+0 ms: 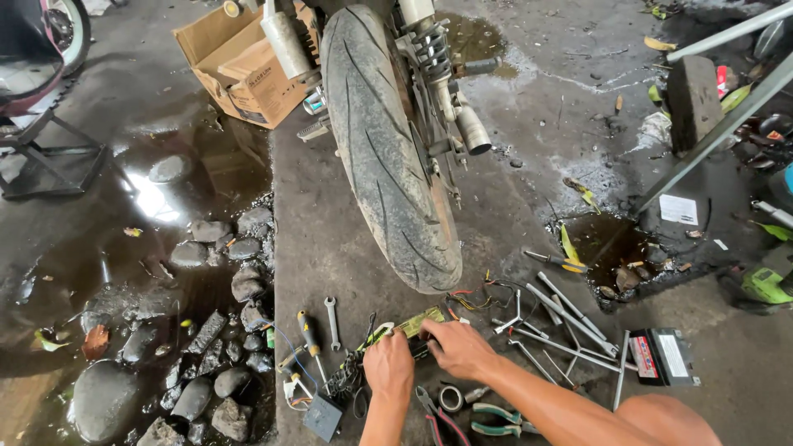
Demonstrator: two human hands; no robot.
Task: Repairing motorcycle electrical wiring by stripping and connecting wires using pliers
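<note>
Hands meet on the concrete floor just behind a motorcycle tyre point(388, 149): left hand point(388, 367) and right hand point(457, 347) both close on a green-yellow wiring bundle point(405, 330) lying there. Spanner point(332, 322) and screwdriver point(310, 334) lie left; T-wrenches point(562, 318) and battery point(665, 357) right; pliers point(496, 417) near the floor's front edge

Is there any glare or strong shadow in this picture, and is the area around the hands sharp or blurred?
Head view: soft daylight, no hard shadows; bright glare on the dark puddle at left beside the wet grey stones. The left hand and right hand on the taped wire bundle look fairly sharp, as does the worn black motorcycle tyre; straight lines bend near the edges.
</note>
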